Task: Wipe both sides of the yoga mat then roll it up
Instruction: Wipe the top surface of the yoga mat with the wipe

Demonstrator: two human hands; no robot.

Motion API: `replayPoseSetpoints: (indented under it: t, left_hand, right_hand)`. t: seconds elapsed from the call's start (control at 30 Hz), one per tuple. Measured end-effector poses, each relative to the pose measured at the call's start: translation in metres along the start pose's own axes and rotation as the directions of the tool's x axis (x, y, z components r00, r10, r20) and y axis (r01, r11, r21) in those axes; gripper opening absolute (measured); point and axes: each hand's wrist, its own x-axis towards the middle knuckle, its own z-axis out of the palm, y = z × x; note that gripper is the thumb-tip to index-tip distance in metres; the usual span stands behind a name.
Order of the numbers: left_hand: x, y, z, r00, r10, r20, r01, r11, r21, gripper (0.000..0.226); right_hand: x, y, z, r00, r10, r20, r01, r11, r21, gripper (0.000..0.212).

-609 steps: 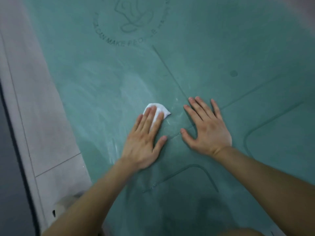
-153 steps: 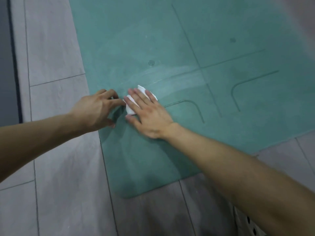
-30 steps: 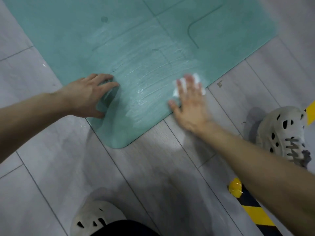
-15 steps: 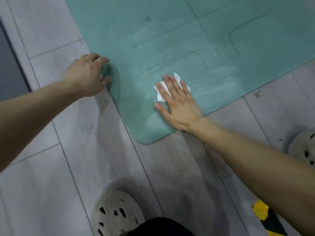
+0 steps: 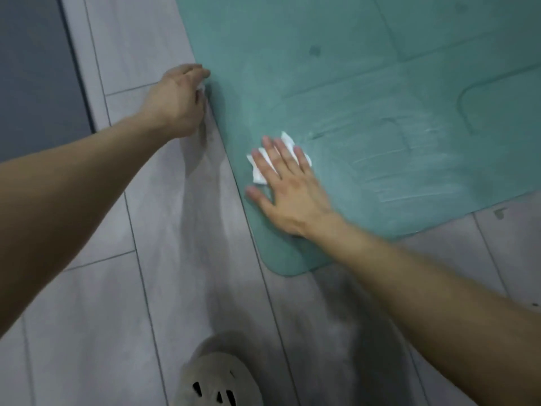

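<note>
Wipe (image 5: 288, 140) and right hand (image 5: 288, 189), fingers spread flat pressing it, have slid toward 9 o'clock since half a second ago, nearing the edge of the yoga mat (image 5: 366, 68), which lies on the floor (image 5: 102, 288) toward 1 o'clock. Left hand (image 5: 178, 101), at 10 o'clock, curls at that edge; blur hides any grip.

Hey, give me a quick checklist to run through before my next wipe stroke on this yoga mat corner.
1. Wipe under the right hand, fingers flat on it: ok.
2. Left hand at the yoga mat left edge to steady it: ok; whether it grips the edge: cannot tell.
3. Mat lying flat on the floor, near corner not curled: ok.
4. Near corner already wiped: cannot tell; streaks show only further right.
5. Underside wiped: cannot tell, hidden.
6. Shoe off the mat: ok.
</note>
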Motion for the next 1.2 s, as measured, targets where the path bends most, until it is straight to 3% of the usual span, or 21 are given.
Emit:
replayPoseSetpoints:
  t: [0.07, 0.13, 0.23, 0.37, 0.6, 0.83, 1.07, 1.2]
  left_hand:
    - [0.009, -0.006, -0.001, 1.0, 0.013, 0.002, -0.013, 1.0, 0.002, 0.054]
    - [0.017, -0.011, -0.003, 0.998, 0.052, 0.04, -0.054, 0.998, 0.034, 0.06]
    - [0.026, -0.012, -0.003, 0.992, 0.096, 0.082, -0.099, 0.994, 0.036, 0.061]
    - [0.024, -0.015, 0.006, 0.999, 0.048, 0.007, -0.048, 0.998, -0.037, 0.053]
    - [0.031, -0.029, 0.001, 0.988, 0.154, 0.028, -0.154, 0.988, -0.016, 0.049]
    - [0.031, -0.035, 0.005, 0.983, 0.185, -0.011, -0.186, 0.979, -0.085, 0.046]
    - [0.042, -0.031, 0.0, 0.982, 0.186, -0.039, -0.188, 0.981, -0.045, 0.038]
    - [0.046, -0.035, 0.001, 0.98, 0.198, -0.026, -0.199, 0.978, -0.068, 0.037]
  right_hand:
    - [0.073, 0.0, -0.008, 0.999, 0.042, -0.006, -0.042, 0.999, -0.019, 0.077]
    - [0.091, -0.002, -0.005, 0.997, 0.076, -0.016, -0.076, 0.997, -0.019, 0.077]
    - [0.008, -0.01, 0.0, 0.999, -0.019, -0.031, 0.019, 1.0, 0.001, 0.076]
    - [-0.085, -0.025, 0.004, 0.994, -0.098, 0.043, 0.096, 0.994, 0.047, 0.076]
    - [0.125, -0.044, 0.002, 0.998, 0.051, -0.041, -0.051, 0.999, 0.001, 0.077]
    - [-0.039, -0.048, 0.01, 0.997, -0.074, 0.016, 0.073, 0.996, 0.046, 0.071]
    - [0.144, -0.052, 0.004, 0.996, 0.086, -0.035, -0.087, 0.996, -0.024, 0.076]
    - [0.019, -0.055, 0.012, 0.999, -0.027, -0.045, 0.027, 1.0, 0.006, 0.071]
